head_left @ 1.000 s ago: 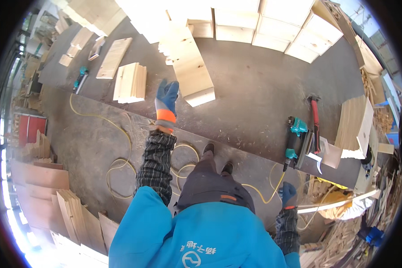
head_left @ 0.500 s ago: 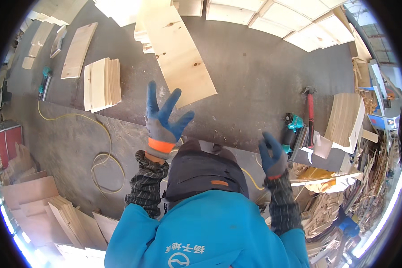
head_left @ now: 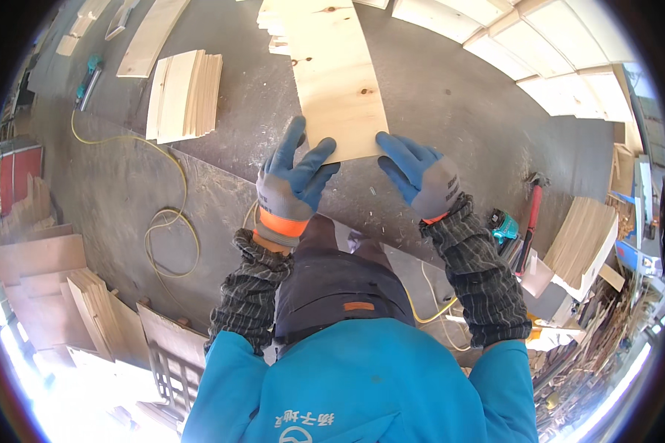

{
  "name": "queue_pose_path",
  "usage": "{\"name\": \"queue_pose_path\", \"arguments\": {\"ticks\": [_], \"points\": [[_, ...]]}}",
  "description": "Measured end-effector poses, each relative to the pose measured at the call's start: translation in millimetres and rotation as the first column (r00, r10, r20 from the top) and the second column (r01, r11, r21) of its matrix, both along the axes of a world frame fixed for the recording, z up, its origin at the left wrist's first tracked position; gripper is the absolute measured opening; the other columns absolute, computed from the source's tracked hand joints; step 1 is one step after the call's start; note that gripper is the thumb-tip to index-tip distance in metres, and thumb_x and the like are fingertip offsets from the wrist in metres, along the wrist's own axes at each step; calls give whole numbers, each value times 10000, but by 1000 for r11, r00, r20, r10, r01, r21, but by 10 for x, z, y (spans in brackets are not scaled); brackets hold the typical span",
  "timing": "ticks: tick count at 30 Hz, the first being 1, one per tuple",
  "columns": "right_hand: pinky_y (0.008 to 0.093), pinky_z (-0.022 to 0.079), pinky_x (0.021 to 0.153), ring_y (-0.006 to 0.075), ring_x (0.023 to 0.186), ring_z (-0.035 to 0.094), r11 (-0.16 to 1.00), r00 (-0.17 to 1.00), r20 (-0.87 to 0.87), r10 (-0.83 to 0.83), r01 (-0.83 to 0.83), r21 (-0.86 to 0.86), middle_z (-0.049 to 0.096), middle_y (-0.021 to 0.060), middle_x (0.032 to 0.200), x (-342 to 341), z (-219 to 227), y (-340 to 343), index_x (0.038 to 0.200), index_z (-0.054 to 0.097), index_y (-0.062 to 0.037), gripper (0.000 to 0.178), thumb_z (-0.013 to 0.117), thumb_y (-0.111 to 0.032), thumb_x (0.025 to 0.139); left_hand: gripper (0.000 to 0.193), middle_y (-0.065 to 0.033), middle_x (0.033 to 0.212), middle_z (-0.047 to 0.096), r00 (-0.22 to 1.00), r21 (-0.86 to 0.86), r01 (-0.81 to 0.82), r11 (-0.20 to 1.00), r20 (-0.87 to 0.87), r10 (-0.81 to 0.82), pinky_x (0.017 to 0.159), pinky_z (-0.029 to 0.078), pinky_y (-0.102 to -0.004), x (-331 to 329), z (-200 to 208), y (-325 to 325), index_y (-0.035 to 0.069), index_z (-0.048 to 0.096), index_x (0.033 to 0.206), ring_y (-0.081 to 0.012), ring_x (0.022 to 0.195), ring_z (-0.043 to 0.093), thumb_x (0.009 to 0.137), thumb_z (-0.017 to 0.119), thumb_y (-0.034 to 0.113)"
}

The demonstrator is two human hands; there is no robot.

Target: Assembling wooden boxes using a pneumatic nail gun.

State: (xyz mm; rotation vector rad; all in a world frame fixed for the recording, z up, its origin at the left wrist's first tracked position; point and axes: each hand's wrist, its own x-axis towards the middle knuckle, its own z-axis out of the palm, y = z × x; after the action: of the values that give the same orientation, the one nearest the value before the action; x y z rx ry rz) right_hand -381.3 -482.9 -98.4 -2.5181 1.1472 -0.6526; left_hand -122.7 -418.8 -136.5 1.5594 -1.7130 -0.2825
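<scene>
A long pale pine board (head_left: pixel 338 70) with several knots extends away from me over the dark worktop, its near end between my hands. My left hand (head_left: pixel 292 173), in a grey and blue glove with an orange cuff, is at the near left corner. Its fingers are apart, one beside the left edge and another at the near edge. My right hand (head_left: pixel 423 173), gloved alike, has its fingers stretched toward the near right corner, with a fingertip at the edge. Neither hand is visibly closed around the board. Beneath the board's far left side, part of a wood stack (head_left: pixel 277 33) shows.
To the left stands a stack of thin boards (head_left: pixel 185 96), near a teal tool (head_left: pixel 89 85) on a yellow hose (head_left: pixel 181 177). On the right lie a teal nail gun (head_left: pixel 502 227), a red-handled hammer (head_left: pixel 530 229) and another board stack (head_left: pixel 582 244). Pale wooden boxes (head_left: pixel 524 52) line the far right.
My right hand has come up from beside the nail gun to the board's right corner. My left hand has moved in toward the left corner. The whole view has turned.
</scene>
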Motion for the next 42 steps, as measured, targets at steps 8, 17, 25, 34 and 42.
{"name": "queue_pose_path", "arguments": {"ticks": [8,17,25,34,42], "points": [[410,630,769,316,895,774,998,1000,-11,27,-27,-52,804,108,1129,37,-29,-125,1328,739,-110,414,818,-142,923,418,-247,1504,627,989,2,8,1000,-149,-7,888,668,-418,-38,-111,-51,141,831,1222,-377,1153,772,815,921,107],[398,631,739,298,866,768,991,996,-46,75,-80,-105,806,99,1093,-42,57,-221,1292,738,-61,383,770,-84,911,368,-218,1482,651,971,65,16,998,-240,0,801,666,-366,-194,-106,-88,115,811,1222,-287,975,798,864,890,88],[462,615,796,370,913,769,985,986,-21,167,-168,-40,802,172,1086,21,-2,-269,1282,760,-13,380,775,-52,904,578,-237,1369,678,756,208,180,961,-655,0,1043,605,-453,-135,-666,100,-100,398,1598,-354,1254,704,1098,625,82],[448,610,816,385,933,756,979,986,-54,156,-161,-124,786,226,1091,-55,-252,-175,1335,746,15,403,793,3,935,406,-219,1544,599,981,-21,-192,981,22,192,1206,433,-594,-138,192,142,211,784,1247,-441,1431,557,863,810,343],[384,613,896,284,1061,775,990,994,49,96,-100,99,791,204,1189,-260,-316,-231,1383,730,-2,356,641,-8,1038,337,-69,1634,551,985,-46,45,998,171,-37,1352,178,-644,-585,135,-370,241,770,1146,-324,1613,359,890,729,456]]}}
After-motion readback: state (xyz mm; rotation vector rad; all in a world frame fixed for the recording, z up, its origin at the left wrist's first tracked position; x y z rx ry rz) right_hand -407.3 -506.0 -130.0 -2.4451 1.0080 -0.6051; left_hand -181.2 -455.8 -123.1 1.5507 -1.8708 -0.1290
